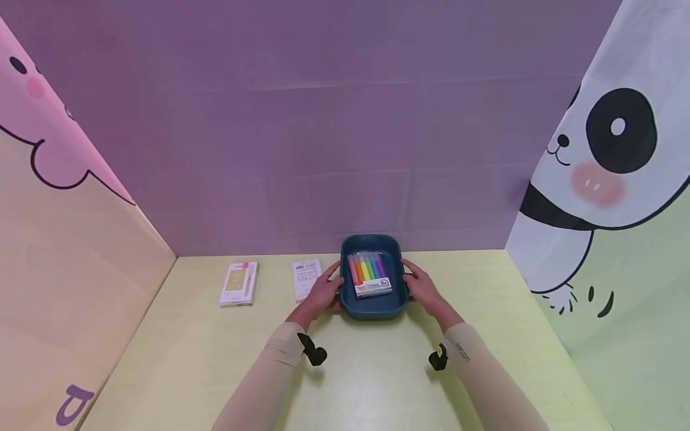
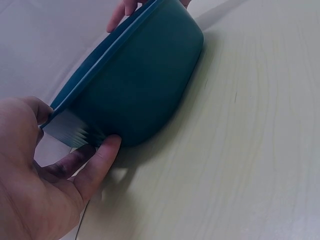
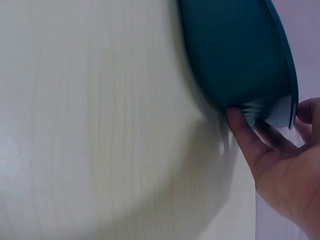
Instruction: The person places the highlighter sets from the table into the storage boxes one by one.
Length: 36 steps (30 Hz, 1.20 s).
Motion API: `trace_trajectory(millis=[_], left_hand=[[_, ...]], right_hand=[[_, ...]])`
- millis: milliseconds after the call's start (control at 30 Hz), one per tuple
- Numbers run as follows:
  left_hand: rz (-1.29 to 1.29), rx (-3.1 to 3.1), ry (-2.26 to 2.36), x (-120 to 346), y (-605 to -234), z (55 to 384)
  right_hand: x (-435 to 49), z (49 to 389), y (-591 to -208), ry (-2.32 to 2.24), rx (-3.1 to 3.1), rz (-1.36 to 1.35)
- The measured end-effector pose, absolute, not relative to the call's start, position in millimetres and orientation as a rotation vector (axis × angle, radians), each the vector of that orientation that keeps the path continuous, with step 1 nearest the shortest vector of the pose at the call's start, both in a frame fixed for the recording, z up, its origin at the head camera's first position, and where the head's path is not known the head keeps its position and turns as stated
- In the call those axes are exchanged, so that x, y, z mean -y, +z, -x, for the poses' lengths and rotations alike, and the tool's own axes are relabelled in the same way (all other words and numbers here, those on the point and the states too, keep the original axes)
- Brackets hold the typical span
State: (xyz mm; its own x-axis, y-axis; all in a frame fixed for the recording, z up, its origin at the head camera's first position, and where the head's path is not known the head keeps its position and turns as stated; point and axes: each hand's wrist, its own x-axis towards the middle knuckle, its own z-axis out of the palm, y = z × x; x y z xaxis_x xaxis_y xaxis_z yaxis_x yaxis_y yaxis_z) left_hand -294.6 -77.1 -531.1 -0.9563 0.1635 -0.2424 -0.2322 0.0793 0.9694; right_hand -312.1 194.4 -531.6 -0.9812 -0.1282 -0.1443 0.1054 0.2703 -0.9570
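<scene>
A dark teal plastic basket (image 1: 373,310) is held between both hands at the back of the table. My left hand (image 1: 323,291) grips its left side, thumb at the rim and other fingers lower on the wall in the left wrist view. On the opposite side my right hand (image 1: 423,289) holds it the same way; the right wrist view shows fingers (image 3: 245,132) against the lower wall. Inside lies a clear pack of rainbow-coloured highlighters (image 1: 368,270) with a white label. Whether the basket's base touches the table cannot be told.
Just left of my left hand lies a white packet with printed text (image 1: 305,278). Farther left is a white-and-gold box (image 1: 239,284). A purple backdrop (image 1: 296,149) rises behind the pale wooden table (image 1: 372,377), with printed sheets at both sides.
</scene>
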Motion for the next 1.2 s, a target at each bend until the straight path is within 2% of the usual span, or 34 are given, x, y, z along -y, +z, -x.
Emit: trace_trajectory(millis=[833,1200], left_hand=[[0.155,-2.168,2.154,78,-541,287],[0.161,-2.541,2.094,86,-543,285]], right_hand=[[-199,312,-533,-1.797,-2.266,0.033],[-197,311,-532,-1.790,-2.289,0.015]])
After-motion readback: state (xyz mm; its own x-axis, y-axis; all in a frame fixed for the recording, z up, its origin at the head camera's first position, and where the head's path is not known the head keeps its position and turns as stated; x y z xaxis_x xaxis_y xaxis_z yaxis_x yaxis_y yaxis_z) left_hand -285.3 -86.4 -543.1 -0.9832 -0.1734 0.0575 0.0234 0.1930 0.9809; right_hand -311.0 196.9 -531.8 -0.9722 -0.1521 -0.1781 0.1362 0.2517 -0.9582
